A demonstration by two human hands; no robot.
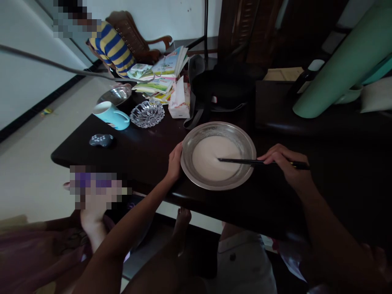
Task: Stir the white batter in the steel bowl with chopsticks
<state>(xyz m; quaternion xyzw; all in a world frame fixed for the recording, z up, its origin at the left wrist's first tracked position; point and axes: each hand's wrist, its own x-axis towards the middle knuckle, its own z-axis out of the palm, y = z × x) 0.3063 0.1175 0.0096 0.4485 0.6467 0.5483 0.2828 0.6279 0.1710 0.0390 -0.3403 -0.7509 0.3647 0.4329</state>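
A wide stainless-steel bowl (187,160) stands near the front edge of the dark table. Smooth white batter-like liquid (208,161) fills its bottom. My left hand (174,162) holds the bowl's left side, its fingers partly hidden behind the rim. Black chopsticks (245,161) are gripped in my right hand (286,161), to the right of the bowl. They pass over the right rim, and their tips dip into the middle of the liquid.
Left on the table (137,163) are a light-blue mug (107,113), a glass dish (147,114), a game controller (101,140) and another metal bowl (115,96). Behind lie books (167,67), a tissue pack (180,100) and a black bag (223,87). A green cylinder (333,69) leans right. Two people are at left.
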